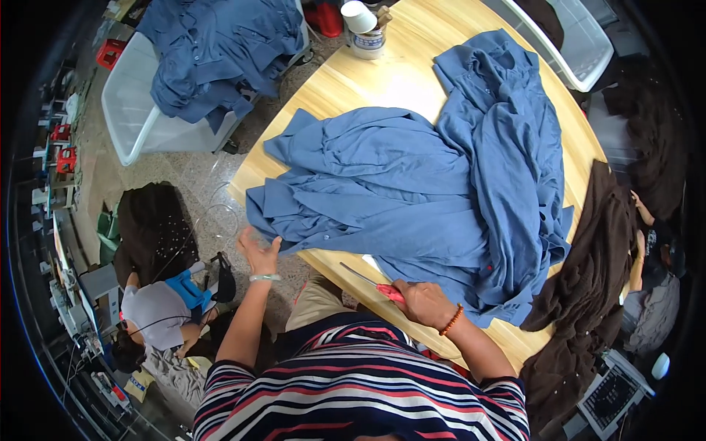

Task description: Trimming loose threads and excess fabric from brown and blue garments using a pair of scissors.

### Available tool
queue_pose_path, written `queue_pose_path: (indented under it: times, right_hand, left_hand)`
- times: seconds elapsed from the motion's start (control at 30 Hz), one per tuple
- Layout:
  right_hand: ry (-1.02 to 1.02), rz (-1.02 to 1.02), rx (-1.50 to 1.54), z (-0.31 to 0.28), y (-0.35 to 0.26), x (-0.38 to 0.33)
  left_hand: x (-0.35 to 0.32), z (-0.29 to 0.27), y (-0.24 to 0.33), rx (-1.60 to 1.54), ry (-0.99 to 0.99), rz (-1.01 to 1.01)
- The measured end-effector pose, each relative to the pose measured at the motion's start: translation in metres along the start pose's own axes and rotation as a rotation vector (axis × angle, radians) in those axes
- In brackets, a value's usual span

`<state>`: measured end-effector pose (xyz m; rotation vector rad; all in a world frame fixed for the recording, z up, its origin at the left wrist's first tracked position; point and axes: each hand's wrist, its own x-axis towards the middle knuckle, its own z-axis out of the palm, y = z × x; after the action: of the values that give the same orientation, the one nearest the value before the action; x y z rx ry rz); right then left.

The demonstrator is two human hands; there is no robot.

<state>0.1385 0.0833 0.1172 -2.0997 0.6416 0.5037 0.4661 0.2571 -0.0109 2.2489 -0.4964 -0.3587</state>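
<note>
Nearest, at the lower edge: the person's striped top, both forearms rising from it. Right hand (pixel 421 301), beaded bracelet on the wrist, is closed around the red handles of a pair of scissors (pixel 371 284). The scissors lie at the near edge of the desk (pixel 390 70), just beside the hem of the blue garments. Slim metal blades, red grips; long axis runs from the hand up and to the left, tips pointing left, away from the palm, blades seemingly together.

Left hand (pixel 257 253), pale bangle on the wrist, is off the desk edge over the floor, fingers spread wide, holding nothing; it hovers just beside the left corner of the blue pile.

Blue garments (pixel 412 191): a heap of rumpled button-front shirts, covering most of the desk from near edge to far right.

Desk is light wood with a rounded edge. A dark brown cloth (pixel 588 294) hangs off its right side. At the far end, a tin with a white paper cup (pixel 359 16).

Beyond, left: a white bin (pixel 140 125) heaped with more blue shirts on a speckled floor. Lower left, another person is seated at a workstation.
</note>
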Motion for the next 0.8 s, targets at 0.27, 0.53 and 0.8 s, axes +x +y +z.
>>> queue_pose_path:
  times: [0.27, 0.53, 0.8]
  right_hand:
    - [0.009, -0.04, -0.022, 0.003, 0.011, -0.003]
    - [0.036, -0.065, -0.012, 0.004, 0.021, -0.007]
    - [0.14, -0.149, 0.022, -0.01, 0.013, 0.014]
  left_hand:
    - [-0.021, 0.01, -0.009, -0.073, -0.036, -0.603]
    - [-0.011, -0.033, 0.005, -0.536, -0.257, -0.592]
    - [0.012, -0.097, 0.268, -1.032, -0.505, 0.326]
